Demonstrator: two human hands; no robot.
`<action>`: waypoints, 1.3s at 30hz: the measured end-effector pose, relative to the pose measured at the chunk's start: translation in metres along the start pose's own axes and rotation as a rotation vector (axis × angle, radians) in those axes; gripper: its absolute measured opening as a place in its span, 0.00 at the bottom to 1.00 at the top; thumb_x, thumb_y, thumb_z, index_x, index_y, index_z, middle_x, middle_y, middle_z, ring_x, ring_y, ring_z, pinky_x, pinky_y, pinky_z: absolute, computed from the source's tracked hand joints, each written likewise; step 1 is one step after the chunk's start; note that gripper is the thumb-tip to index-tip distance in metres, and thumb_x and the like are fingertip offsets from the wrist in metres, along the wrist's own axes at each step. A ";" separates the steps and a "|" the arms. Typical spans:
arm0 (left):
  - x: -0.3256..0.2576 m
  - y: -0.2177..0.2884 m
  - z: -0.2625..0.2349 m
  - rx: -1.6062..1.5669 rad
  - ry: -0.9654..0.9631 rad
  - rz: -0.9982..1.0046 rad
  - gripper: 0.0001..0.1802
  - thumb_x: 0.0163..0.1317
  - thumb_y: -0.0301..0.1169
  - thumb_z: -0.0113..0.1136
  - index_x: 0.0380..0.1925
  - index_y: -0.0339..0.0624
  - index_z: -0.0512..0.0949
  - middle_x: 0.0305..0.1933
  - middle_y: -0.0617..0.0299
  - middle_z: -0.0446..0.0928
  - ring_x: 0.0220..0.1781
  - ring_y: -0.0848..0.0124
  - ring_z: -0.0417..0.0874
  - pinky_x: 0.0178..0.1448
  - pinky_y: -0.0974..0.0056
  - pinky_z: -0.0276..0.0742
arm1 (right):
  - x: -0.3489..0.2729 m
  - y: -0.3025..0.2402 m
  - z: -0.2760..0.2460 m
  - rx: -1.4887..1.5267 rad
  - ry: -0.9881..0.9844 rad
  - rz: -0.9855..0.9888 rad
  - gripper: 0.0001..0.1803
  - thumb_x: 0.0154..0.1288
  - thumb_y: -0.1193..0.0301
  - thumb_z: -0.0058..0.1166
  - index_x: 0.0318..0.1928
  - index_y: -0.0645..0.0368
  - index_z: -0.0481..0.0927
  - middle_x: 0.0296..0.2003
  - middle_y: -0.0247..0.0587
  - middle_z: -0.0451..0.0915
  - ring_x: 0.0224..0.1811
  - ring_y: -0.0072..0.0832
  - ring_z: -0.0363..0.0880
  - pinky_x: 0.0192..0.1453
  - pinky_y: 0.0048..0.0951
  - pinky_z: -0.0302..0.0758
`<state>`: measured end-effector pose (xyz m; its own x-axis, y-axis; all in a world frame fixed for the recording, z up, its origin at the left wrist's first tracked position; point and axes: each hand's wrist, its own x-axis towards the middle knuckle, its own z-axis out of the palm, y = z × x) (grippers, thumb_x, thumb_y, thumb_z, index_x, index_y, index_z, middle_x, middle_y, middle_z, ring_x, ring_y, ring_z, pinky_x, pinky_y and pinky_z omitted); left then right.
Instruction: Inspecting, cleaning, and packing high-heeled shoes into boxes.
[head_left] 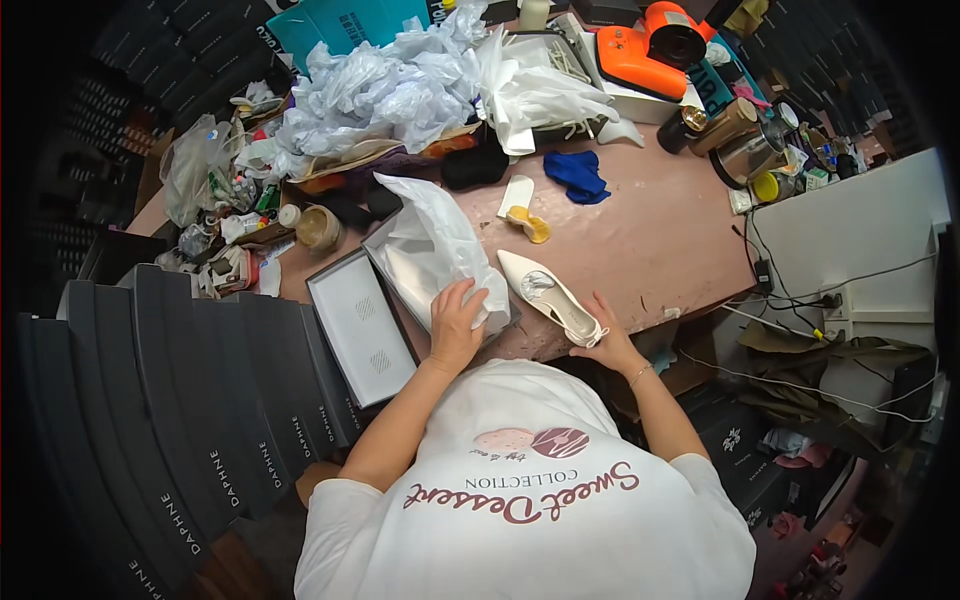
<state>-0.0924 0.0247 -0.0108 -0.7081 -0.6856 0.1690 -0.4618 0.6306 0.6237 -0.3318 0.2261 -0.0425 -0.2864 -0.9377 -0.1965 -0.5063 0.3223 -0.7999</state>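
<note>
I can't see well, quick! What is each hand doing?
Left hand: open, pressing on the white tissue paper.
Right hand: closed on the heel end of the white pointed shoe.

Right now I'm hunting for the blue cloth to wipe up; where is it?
In the head view, the crumpled blue cloth lies on the pinkish table, right of centre, beyond the white pointed shoe and below the white plastic bags.

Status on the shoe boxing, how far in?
Done: the open shoe box is lined with white tissue paper, and its lid lies beside it. In hand: the left hand presses the tissue while the right hand holds the heel of a white pointed shoe on the table. Left: shoe not yet boxed, lid off.
</note>
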 end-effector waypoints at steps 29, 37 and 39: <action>0.093 0.021 -0.097 -0.445 0.633 -0.110 0.05 0.53 0.20 0.60 0.31 0.38 0.78 0.33 0.58 0.75 0.32 0.67 0.78 0.37 0.68 0.73 | -0.012 -0.203 -0.065 1.049 -0.173 0.011 0.43 0.52 0.42 0.60 0.48 0.77 0.76 0.40 0.55 0.80 0.40 0.32 0.79 0.46 0.27 0.76; 0.072 -0.008 -0.059 -1.460 0.606 -0.515 0.13 0.61 0.28 0.59 0.45 0.34 0.75 0.38 0.61 0.77 0.40 0.75 0.76 0.47 0.71 0.72 | -0.026 -0.159 -0.059 0.861 0.332 0.069 0.24 0.62 0.60 0.55 0.43 0.74 0.79 0.44 0.51 0.80 0.44 0.30 0.78 0.50 0.28 0.74; 0.078 0.002 -0.044 -1.457 0.619 -0.569 0.12 0.62 0.29 0.59 0.43 0.34 0.76 0.38 0.62 0.77 0.40 0.77 0.76 0.46 0.71 0.71 | -0.037 -0.173 -0.081 0.895 0.350 -0.022 0.29 0.60 0.54 0.56 0.41 0.75 0.79 0.46 0.54 0.78 0.45 0.35 0.79 0.50 0.32 0.75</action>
<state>-0.1249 -0.0433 0.0372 -0.1713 -0.9453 -0.2777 0.5287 -0.3261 0.7837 -0.2995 0.2156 0.1495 -0.5840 -0.8040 -0.1119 0.2527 -0.0490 -0.9663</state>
